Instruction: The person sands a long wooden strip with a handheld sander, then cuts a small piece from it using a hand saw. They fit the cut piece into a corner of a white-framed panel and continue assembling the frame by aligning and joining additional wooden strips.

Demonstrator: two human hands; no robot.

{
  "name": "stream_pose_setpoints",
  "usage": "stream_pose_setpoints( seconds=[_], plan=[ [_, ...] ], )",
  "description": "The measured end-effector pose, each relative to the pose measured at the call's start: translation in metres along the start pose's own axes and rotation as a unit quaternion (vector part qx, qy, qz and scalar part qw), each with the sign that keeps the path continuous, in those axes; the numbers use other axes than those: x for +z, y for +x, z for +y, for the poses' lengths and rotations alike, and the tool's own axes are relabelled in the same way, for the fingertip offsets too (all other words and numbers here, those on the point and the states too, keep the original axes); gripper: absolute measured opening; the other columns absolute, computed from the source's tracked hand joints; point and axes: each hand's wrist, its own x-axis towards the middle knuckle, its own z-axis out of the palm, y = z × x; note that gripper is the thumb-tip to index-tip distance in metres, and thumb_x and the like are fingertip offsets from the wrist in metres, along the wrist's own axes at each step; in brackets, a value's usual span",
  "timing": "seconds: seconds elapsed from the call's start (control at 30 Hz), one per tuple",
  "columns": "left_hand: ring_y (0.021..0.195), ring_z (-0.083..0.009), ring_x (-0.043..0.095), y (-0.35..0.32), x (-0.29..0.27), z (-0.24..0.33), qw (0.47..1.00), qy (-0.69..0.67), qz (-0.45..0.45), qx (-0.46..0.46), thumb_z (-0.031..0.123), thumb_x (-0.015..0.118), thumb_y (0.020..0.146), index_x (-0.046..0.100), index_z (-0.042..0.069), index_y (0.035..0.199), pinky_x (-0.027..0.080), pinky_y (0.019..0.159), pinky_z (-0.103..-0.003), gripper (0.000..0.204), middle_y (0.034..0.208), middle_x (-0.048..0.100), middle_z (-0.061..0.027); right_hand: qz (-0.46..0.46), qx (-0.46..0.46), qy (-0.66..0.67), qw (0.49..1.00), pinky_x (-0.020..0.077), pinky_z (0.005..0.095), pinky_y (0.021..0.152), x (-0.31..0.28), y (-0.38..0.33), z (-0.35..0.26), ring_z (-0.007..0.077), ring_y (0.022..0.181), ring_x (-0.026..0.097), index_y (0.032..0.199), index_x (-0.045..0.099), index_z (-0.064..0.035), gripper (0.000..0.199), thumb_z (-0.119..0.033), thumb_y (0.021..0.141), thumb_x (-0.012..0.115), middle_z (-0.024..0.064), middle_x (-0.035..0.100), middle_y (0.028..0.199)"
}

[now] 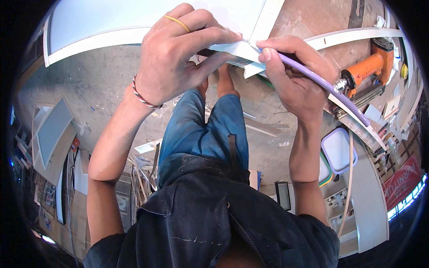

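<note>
A white-edged panel [98, 42] lies across the top of the view. My left hand [178, 49], with a yellow ring and a braided bracelet, pinches a white edge strip [231, 47] at the panel's corner, thumb below and fingers above. Close to its right, my right hand [299, 76] is closed on a slim, curved purple rod-like thing [313, 77], whose kind I cannot make out. The thumb and forefinger meet near its upper end, beside the corner. A small pale flap [254, 69] hangs below the strip.
An orange nail gun [364, 71] lies on the wooden surface [308, 20] at right. A purple-rimmed tray [339, 151] and a long thin strip [347, 192] are lower right. Boards [56, 131] lean at left. Offcuts [259, 127] litter the floor by my legs.
</note>
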Motion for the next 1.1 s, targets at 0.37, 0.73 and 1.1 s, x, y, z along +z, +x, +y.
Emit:
stream_pose_setpoints(
  seconds=[0.37,0.73,1.1],
  plan=[
    [0.08,-0.0109,0.06,0.001,0.0,-0.002,1.0,0.0,0.001,0.013,0.002,0.084,0.068,0.078,0.013,0.104,0.06,0.06,-0.022,0.038,0.091,0.069,0.0007,-0.019,-0.011,-0.018,1.0,0.0429,0.0208,0.05,-0.004,0.001,-0.002,0.0051,0.054,0.056,0.089,0.073,-0.0029,0.007,-0.003,0.083,0.069,0.0025,0.065,0.067],
    [0.08,-0.0113,0.061,0.003,0.004,-0.004,0.999,-0.016,0.008,0.03,0.001,0.083,0.068,0.078,0.012,0.105,0.059,0.06,-0.021,0.039,0.092,0.07,-0.0003,-0.061,-0.056,0.005,0.997,0.0449,0.0224,0.051,-0.006,0.0,0.007,0.0081,0.053,0.057,0.086,0.072,-0.0049,0.009,-0.001,0.078,0.071,0.0031,0.062,0.065],
    [0.077,-0.0187,0.058,-0.002,0.005,-0.004,0.999,0.024,0.019,0.03,0.011,0.083,0.068,0.076,0.013,0.1,0.052,0.065,-0.029,0.033,0.088,0.065,-0.0022,0.064,0.084,0.229,0.968,0.0513,0.0231,0.066,-0.005,-0.009,0.005,0.0071,0.073,0.062,0.1,0.072,-0.0003,0.016,-0.013,0.096,0.063,0.0058,0.07,0.082]
  ],
)
